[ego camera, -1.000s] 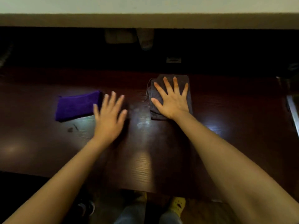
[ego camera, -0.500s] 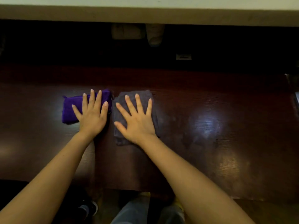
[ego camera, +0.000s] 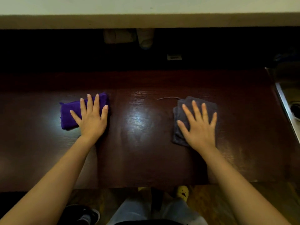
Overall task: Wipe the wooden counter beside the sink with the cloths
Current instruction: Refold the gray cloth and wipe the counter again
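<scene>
A dark glossy wooden counter [ego camera: 142,153] fills the middle of the view. On its left lies a folded purple cloth [ego camera: 69,114], and my left hand [ego camera: 91,117] presses flat on its right part with fingers spread. Toward the right lies a folded dark grey cloth [ego camera: 180,111] with a loose thread trailing to its upper left. My right hand [ego camera: 200,129] lies flat on that cloth, fingers spread. Neither hand grips; both press down with open palms.
The metal rim of the sink [ego camera: 285,104] runs along the counter's right end. A dark recess at the back holds a pale folded item [ego camera: 119,36] and a small socket plate [ego camera: 174,57]. Below the counter's front edge are my legs and a yellow slipper [ego camera: 182,192].
My right hand has slid the grey cloth to the right, away from the purple one. My left hand stays on the purple cloth, now covering more of its right end.
</scene>
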Demonstrator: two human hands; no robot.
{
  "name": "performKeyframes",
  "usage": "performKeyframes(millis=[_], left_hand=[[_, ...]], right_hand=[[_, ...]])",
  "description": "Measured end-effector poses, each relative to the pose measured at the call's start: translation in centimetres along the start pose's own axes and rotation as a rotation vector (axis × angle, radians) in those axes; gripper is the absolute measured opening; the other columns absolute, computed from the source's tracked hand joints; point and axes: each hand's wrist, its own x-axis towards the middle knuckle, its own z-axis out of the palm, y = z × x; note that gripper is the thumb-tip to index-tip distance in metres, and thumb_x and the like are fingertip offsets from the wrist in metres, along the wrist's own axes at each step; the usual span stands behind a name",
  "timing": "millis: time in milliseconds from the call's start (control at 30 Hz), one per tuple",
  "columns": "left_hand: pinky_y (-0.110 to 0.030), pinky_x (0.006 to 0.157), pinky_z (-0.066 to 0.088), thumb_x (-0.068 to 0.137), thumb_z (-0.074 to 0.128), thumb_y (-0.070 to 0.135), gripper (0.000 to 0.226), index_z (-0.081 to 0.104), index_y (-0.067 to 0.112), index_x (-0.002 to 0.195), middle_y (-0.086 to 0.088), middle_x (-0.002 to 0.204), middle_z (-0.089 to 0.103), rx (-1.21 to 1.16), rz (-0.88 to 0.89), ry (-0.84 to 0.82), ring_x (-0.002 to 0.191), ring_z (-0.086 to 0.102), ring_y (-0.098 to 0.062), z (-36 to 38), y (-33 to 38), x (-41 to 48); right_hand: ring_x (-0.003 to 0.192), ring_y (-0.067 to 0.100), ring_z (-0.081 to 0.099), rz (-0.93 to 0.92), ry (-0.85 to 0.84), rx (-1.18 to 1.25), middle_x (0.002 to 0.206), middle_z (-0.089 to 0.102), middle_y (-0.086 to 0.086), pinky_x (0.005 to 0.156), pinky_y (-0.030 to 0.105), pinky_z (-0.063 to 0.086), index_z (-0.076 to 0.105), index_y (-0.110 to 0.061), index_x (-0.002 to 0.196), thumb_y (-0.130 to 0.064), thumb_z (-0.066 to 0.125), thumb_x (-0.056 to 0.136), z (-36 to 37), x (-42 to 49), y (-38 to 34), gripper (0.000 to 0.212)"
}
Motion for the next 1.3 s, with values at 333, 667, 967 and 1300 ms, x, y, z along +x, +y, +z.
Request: performKeyframes(millis=[333, 667, 967, 1300], left_hand=[[-0.063, 0.109, -0.008, 0.094, 0.022, 0.049, 0.056, 0.014, 0.027, 0.145, -0.004, 0.157, 0.009, 0.01, 0.023, 0.034, 0.144, -0.002, -0.026, 0.2, 0.2, -0.2], [-0.059, 0.11, -0.008, 0.095, 0.03, 0.042, 0.052, 0.02, 0.029, 0.144, -0.004, 0.157, 0.012, -0.154, 0.052, -0.007, 0.144, -0.001, -0.023, -1.5, -0.1, -0.6], [-0.035, 0.1, 0.037, 0.088, 0.053, 0.011, 0.051, 0.04, 0.022, 0.137, -0.008, 0.132, 0.055, -0.45, 0.16, -0.061, 0.119, 0.046, -0.011, -4.6, -3.6, -7.3], [-0.039, 0.091, 0.042, 0.071, 0.072, 0.009, 0.045, 0.06, 0.007, 0.114, -0.023, 0.107, 0.062, -0.187, 0.106, -0.24, 0.103, 0.055, -0.037, -2.9, -3.4, -6.2]], right_hand=[[0.144, 0.037, 0.008, 0.276, -0.006, 0.011, 0.157, 0.02, 0.008, 0.108, 0.07, 0.008, 0.023, -0.029, 0.146, -0.059, 0.026, 0.087, 0.2, -8.3, -0.9, 0.067], [0.144, 0.039, -0.001, -0.271, -0.153, 0.102, 0.158, 0.012, 0.008, 0.106, 0.069, -0.003, 0.021, -0.029, 0.146, -0.059, 0.035, 0.085, 2.1, -7.8, -19.5, 0.069], [0.146, 0.023, -0.002, -0.365, -0.257, 0.483, 0.159, 0.009, 0.005, 0.116, 0.051, -0.008, 0.016, -0.021, 0.148, -0.034, 0.046, 0.091, 0.1, -5.6, -22.3, 0.066], [0.115, 0.033, 0.041, -0.209, -0.126, 0.397, 0.128, 0.045, 0.014, 0.094, 0.041, 0.037, 0.027, -0.012, 0.143, -0.005, 0.052, 0.085, -1.3, -4.7, -19.5, 0.063]])
